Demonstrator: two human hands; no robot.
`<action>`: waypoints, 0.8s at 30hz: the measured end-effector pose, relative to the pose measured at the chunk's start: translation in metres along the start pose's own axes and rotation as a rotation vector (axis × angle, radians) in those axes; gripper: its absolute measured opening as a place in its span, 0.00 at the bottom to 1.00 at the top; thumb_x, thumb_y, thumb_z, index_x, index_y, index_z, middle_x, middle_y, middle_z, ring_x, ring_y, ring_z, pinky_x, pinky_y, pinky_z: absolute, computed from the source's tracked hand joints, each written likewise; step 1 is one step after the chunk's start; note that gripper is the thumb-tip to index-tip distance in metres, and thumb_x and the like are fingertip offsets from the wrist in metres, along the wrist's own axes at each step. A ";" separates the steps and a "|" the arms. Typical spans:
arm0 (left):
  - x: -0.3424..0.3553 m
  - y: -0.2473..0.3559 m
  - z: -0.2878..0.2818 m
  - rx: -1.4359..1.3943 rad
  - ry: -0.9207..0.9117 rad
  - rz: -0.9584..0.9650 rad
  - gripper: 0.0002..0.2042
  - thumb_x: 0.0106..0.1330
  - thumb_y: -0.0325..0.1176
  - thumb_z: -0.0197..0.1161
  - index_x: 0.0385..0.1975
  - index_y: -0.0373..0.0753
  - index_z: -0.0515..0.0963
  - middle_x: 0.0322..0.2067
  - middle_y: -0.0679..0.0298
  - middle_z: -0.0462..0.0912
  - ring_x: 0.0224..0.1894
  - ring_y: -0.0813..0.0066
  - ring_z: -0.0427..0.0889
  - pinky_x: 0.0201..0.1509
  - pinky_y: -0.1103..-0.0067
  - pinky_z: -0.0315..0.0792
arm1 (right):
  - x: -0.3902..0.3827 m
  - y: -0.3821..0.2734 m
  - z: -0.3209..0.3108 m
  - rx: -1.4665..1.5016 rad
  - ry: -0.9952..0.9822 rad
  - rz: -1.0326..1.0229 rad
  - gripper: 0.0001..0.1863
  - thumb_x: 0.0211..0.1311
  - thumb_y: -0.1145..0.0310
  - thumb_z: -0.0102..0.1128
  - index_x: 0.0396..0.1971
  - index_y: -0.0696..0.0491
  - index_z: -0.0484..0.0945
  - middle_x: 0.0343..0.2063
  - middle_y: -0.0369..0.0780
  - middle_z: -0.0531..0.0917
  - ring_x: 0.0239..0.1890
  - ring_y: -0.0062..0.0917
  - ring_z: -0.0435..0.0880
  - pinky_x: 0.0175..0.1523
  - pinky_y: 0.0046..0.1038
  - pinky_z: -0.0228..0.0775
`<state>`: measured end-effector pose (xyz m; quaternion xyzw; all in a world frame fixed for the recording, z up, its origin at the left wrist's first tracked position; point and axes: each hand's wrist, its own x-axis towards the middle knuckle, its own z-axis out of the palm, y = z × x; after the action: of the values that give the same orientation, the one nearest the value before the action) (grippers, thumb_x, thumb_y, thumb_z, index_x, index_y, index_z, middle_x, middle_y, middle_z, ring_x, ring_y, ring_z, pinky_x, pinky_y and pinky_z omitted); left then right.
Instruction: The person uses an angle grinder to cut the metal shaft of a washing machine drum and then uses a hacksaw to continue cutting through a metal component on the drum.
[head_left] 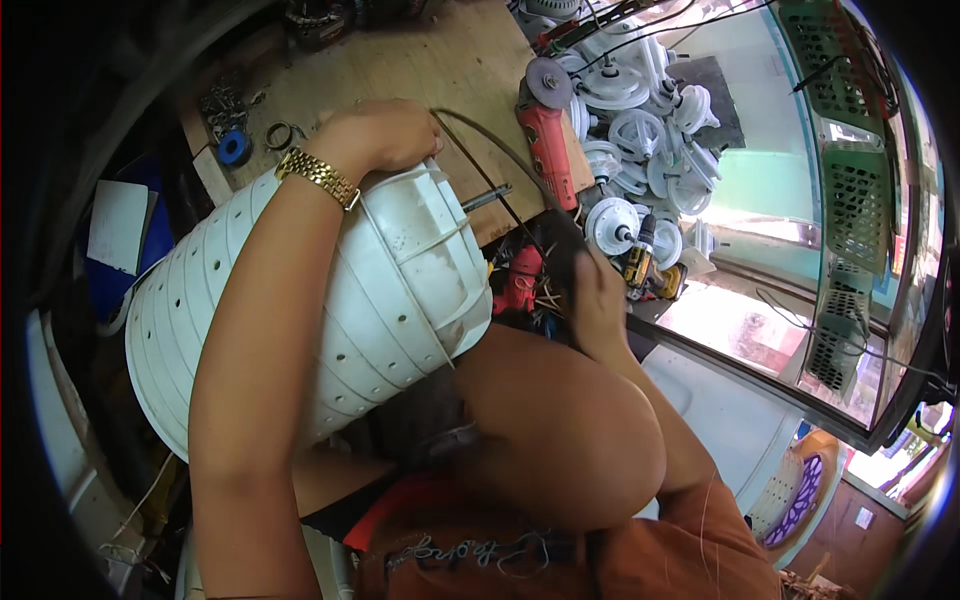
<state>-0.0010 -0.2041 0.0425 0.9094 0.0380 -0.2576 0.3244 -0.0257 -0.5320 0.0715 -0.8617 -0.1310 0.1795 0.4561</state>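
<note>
A white perforated washing machine drum lies tilted across my lap, its ribbed base with a metal shaft pointing right. My left forearm reaches over it, and my left hand is closed over the far edge of the base, fingertips partly hidden. From those fingertips two dark, thin strands run toward my right hand. Smeared by motion, my right hand is closed around a dark thing too blurred to name. It is beyond my bent knee, right of the shaft.
On the wooden bench lie a red angle grinder, a blue tape roll and a metal ring. White plastic pulsators are heaped at the right, beside a yellow-black drill. A red tool lies beside my right hand.
</note>
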 end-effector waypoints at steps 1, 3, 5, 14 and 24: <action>0.005 0.009 -0.007 0.005 0.052 0.024 0.16 0.71 0.45 0.58 0.44 0.42 0.88 0.39 0.59 0.90 0.44 0.61 0.86 0.52 0.69 0.75 | 0.028 0.013 0.015 0.023 0.015 -0.011 0.17 0.78 0.61 0.49 0.38 0.61 0.76 0.19 0.37 0.72 0.22 0.20 0.68 0.30 0.29 0.62; 0.005 0.013 -0.012 0.023 0.081 -0.001 0.16 0.71 0.45 0.58 0.44 0.42 0.88 0.40 0.60 0.90 0.44 0.61 0.86 0.52 0.69 0.75 | 0.059 0.010 0.034 0.058 -0.003 0.046 0.17 0.79 0.61 0.50 0.36 0.61 0.74 0.19 0.38 0.72 0.22 0.21 0.69 0.30 0.30 0.64; 0.002 -0.002 -0.007 0.026 0.077 -0.048 0.16 0.71 0.45 0.58 0.44 0.42 0.88 0.40 0.60 0.90 0.45 0.61 0.86 0.52 0.69 0.76 | 0.036 -0.007 0.022 0.001 -0.042 0.071 0.18 0.79 0.60 0.49 0.37 0.61 0.75 0.20 0.37 0.73 0.23 0.20 0.70 0.31 0.28 0.64; 0.003 -0.001 0.001 0.032 0.072 -0.076 0.16 0.71 0.45 0.58 0.44 0.44 0.88 0.39 0.62 0.90 0.44 0.64 0.87 0.52 0.69 0.76 | -0.006 0.004 -0.011 -0.129 -0.016 -0.069 0.19 0.79 0.59 0.47 0.44 0.62 0.79 0.25 0.41 0.80 0.25 0.21 0.72 0.32 0.27 0.66; 0.003 -0.023 -0.002 -0.011 -0.033 -0.125 0.21 0.70 0.49 0.55 0.51 0.42 0.85 0.57 0.55 0.84 0.59 0.48 0.81 0.62 0.51 0.70 | -0.027 -0.049 -0.031 -0.077 -0.123 0.104 0.19 0.79 0.56 0.47 0.40 0.58 0.77 0.24 0.35 0.76 0.24 0.16 0.72 0.29 0.24 0.62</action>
<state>-0.0031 -0.1846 0.0295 0.8992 0.0906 -0.2920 0.3131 -0.0396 -0.5381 0.1333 -0.8716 -0.1208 0.2504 0.4038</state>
